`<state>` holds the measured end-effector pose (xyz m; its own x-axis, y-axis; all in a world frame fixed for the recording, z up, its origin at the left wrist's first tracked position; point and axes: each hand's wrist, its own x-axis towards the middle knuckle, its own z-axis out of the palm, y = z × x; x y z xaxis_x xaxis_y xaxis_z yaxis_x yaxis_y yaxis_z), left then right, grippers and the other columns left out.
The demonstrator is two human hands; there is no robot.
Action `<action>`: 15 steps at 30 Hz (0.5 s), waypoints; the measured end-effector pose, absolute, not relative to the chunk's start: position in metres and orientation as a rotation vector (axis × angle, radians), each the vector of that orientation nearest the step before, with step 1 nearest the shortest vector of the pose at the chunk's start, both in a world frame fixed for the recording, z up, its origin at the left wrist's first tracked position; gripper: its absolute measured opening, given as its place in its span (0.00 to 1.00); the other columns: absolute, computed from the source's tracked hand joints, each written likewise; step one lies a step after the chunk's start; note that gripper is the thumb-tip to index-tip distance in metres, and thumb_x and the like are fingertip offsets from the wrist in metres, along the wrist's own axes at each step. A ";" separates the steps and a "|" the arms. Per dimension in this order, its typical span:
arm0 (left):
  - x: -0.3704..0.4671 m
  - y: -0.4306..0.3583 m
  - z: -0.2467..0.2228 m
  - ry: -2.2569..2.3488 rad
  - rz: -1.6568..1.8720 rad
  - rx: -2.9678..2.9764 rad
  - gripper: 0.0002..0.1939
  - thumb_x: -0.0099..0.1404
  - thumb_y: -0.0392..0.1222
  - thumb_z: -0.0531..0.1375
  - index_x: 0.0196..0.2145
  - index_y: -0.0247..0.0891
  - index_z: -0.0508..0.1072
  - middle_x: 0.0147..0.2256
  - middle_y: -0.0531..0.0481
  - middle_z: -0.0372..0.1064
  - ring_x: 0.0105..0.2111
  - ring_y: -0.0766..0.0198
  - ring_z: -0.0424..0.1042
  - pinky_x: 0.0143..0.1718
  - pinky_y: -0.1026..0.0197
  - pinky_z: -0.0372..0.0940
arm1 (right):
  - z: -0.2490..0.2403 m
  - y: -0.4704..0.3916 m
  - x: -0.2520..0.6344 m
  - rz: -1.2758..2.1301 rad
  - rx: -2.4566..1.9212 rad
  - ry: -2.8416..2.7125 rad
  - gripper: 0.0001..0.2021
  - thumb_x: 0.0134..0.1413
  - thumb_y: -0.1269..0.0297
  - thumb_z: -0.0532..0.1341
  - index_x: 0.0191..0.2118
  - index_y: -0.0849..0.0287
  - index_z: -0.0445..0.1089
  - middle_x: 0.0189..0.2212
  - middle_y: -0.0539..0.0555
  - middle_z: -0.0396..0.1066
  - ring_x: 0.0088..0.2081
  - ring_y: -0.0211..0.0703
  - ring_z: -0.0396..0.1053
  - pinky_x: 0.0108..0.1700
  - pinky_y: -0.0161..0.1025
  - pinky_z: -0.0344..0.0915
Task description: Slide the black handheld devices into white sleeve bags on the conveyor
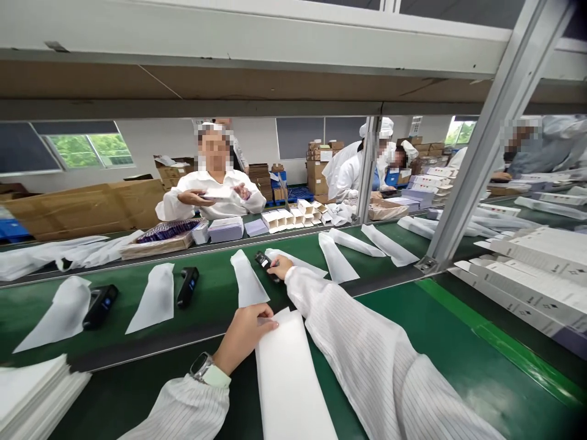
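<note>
My left hand (243,335), with a watch on its wrist, pinches the top edge of a long white pouch (293,379) in front of me. It may be a stack of several pouches; I cannot tell. Farther out, my right hand (280,267) has its fingers closed on a black handheld device (263,261) over the green belt (211,318). Just left of that device lies a loose white pouch (247,280). Two more black devices with small lit displays, one upright-looking (188,287) and one larger (99,307), rest beside white pouches on the belt.
Flat white boxes (541,275) are piled at the right, and a white stack (36,397) stands at the lower left. A metal post (486,140) and an overhead shelf (275,36) frame the station. Across the belt, a person (213,177) handles a white item near a cardboard tray (158,244).
</note>
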<state>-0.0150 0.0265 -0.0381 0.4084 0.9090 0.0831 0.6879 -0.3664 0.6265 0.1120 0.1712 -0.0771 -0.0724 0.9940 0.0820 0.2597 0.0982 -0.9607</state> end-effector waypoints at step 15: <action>-0.016 0.030 -0.058 1.250 0.776 2.913 0.10 0.58 0.46 0.53 0.26 0.38 0.69 0.48 0.45 0.56 0.49 0.49 0.52 0.44 0.50 0.54 | -0.008 0.092 0.168 1.379 -0.530 -1.202 0.39 0.34 0.68 0.65 0.50 0.44 0.39 0.27 0.43 0.61 0.25 0.38 0.68 0.32 0.46 0.68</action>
<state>-0.0164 0.0304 -0.0582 0.5949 0.6525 0.4694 0.7102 -0.7002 0.0732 0.1677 0.0920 -0.0082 -0.2251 0.9172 0.3288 -0.4507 0.2012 -0.8697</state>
